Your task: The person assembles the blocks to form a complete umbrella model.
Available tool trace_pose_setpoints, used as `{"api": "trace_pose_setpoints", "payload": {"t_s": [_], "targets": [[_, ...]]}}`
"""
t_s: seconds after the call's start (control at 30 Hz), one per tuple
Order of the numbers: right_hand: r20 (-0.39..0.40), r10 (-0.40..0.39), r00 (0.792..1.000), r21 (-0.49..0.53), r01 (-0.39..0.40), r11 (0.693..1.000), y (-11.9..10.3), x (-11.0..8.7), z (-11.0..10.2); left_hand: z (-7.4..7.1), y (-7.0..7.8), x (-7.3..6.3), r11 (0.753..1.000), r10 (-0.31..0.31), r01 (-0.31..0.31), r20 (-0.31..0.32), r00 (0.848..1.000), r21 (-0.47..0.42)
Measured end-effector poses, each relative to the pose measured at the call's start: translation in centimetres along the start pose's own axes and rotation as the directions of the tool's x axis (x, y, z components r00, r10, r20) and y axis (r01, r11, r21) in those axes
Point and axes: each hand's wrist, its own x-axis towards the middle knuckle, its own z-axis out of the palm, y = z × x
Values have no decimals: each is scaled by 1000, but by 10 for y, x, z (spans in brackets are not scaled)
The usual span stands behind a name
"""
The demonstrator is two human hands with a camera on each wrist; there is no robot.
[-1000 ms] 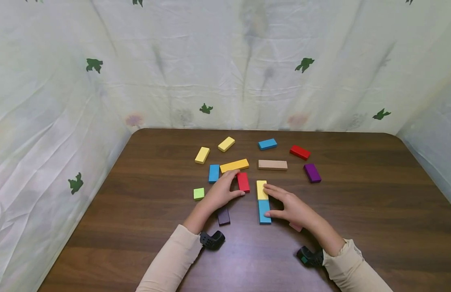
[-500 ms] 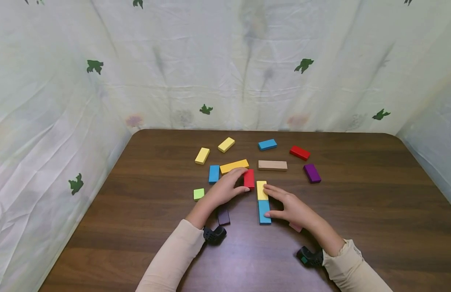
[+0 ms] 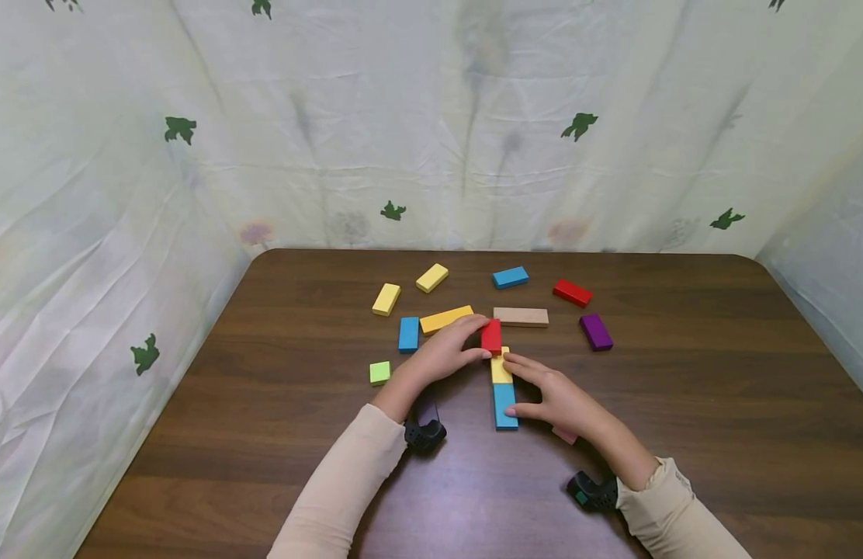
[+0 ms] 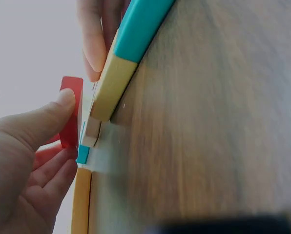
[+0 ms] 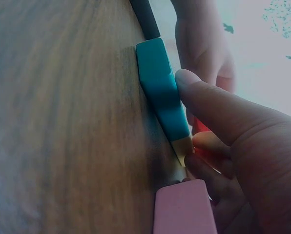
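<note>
Pinches a small red rectangular block between thumb and fingertips of the left hand. Holds it at the far end of a small yellow rectangular block, overlapping that end in the head view and perhaps a little clear of the dark brown wood-grain counter.

Spreads thumb and fingers of the right hand along the right side of the yellow one and a bright blue rectangular block, both lying flat, end to end. Touches the blue with the thumb and the yellow with the fingertips. Has a pink block by the right hand, mostly hidden in the head view, and a dark purple block partly behind the black wrist camera on the left.

Beyond the left hand, shows a long orange-yellow block, with a second blue block just beside its left end and a lime-green square block nearer. Beyond the red block, shows a long pale tan block lying crosswise. Farther back, scatters into two pale yellow blocks, a far blue block, a second red block and, at the right, a violet block. Backs onto a whitish cloth.
</note>
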Motion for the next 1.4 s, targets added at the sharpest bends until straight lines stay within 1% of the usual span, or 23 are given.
{"api": "trace_pose_setpoints", "payload": {"t_s": [0.13, 0.33, 0.43, 0.63, 0.87, 1.1, 1.23, 1.4], "targets": [[2, -1, 1000, 1, 1, 1000, 0, 0, 0, 2, -1, 4, 1000, -14, 14, 14, 1000, 19], [0, 0, 1000, -1, 0, 1000, 0, 1, 0, 5, -3, 8, 999, -38, 37, 28, 999, 22], [-3, -5, 1000, -4, 5, 1000, -1, 1, 0, 6, -3, 11, 999, -47, 47, 25, 999, 17], [-3, -3, 1000, -3, 3, 1000, -1, 0, -1, 7, -4, 16, 999, -40, 40, 9, 999, 22], [2, 9, 1000, 0, -9, 1000, 0, 0, 0, 9, -7, 20, 998, -66, 66, -13, 998, -5], [-7, -1, 1000, -1, 1, 1000, 0, 0, 0, 11, -9, 22, 997, -79, 78, -17, 997, -22], [-1, 6, 1000, -3, -6, 1000, 1, 1, 0, 12, -10, 23, 997, -78, 78, -6, 997, -24], [2, 10, 1000, -5, -10, 1000, 0, 1, -1, 12, -10, 22, 998, -60, 60, 1, 998, -17]]}}
